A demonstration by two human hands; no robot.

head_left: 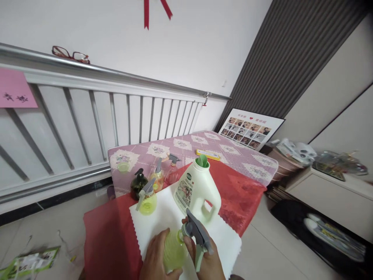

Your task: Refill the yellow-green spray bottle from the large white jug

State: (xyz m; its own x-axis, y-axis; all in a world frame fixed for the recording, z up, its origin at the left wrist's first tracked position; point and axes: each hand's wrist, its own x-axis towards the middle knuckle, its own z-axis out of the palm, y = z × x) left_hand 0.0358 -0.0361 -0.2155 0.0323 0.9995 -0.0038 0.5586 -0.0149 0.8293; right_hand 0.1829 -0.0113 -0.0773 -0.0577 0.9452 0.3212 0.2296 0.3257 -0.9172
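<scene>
Near the bottom of the head view, my left hand [155, 252] is wrapped round a clear yellow-green spray bottle [174, 254], its mouth tilted to the right. My right hand [210, 258] grips the grey trigger sprayer [198, 230] by its collar, right at the bottle's neck. Whether the collar is seated on the neck, I cannot tell. Beyond my hands, a large cream jug [201, 186] stands uncapped, with a green spout in its opening. Left of it is another yellow-green spray bottle [148, 204] with a grey trigger head. Both lie over a white sheet [163, 219].
Behind stand a dark pump bottle [139, 184], an orange spray bottle [158, 179] and a pink one [172, 174]. Red cloth [113, 237] and a floral tablecloth [183, 144] cover the table. A yellow box [208, 154] lies farther back, before a radiator [96, 120].
</scene>
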